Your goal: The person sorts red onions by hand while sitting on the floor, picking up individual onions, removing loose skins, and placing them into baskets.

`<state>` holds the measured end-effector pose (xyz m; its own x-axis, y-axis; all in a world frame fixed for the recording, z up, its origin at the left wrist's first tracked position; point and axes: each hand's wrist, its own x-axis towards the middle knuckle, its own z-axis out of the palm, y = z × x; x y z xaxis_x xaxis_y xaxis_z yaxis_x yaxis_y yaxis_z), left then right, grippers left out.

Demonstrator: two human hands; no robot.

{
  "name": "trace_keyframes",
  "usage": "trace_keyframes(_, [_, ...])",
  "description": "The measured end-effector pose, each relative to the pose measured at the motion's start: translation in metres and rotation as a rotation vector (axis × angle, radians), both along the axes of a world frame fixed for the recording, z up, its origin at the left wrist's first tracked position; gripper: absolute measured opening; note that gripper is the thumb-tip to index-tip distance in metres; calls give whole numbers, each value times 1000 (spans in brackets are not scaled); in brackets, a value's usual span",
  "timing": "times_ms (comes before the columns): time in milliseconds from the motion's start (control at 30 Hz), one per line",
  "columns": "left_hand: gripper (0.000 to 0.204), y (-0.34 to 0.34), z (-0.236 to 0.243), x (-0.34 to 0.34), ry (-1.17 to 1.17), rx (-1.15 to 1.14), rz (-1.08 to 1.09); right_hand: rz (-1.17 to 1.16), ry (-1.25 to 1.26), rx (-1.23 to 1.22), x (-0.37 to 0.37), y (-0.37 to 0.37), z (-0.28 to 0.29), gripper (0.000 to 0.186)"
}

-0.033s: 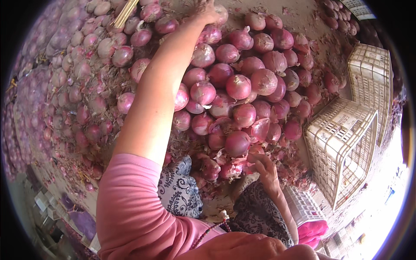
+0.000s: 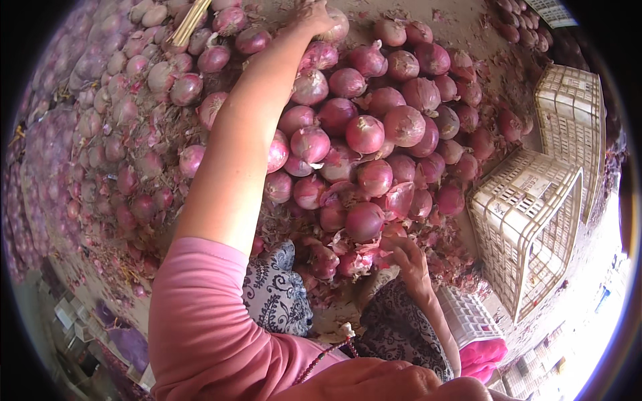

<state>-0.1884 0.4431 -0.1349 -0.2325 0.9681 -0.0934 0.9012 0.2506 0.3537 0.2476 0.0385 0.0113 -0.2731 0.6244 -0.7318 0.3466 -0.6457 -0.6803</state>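
Up at the top centre of the frame, your left hand point(image 2: 313, 15) lies spread over a pale red onion point(image 2: 336, 27) at the far edge of the onion heap point(image 2: 374, 134), fingers curled on it. Lower, right of centre, your right hand point(image 2: 409, 257) touches loose onion skins point(image 2: 391, 234) at the heap's near edge; its grip is unclear. Two cream plastic crates point(image 2: 528, 220) stand at the right.

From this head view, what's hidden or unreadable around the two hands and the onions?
- Left hand: fingers on a far onion, cut by the top edge; grip unclear.
- Right hand: fingertips buried among onion skins.
- Crates: contents unseen through the slats.
- Sacks: blurred at the rim.
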Motion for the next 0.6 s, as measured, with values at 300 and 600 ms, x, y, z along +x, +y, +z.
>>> trace_keyframes(300, [116,-9,-28,-12,-311,25,-45,50,-21,2,0,17,8,39])
trace_keyframes(600, [95,-56,5,-4,-486,191,219,103,-112,132,-7,-4,14,29])
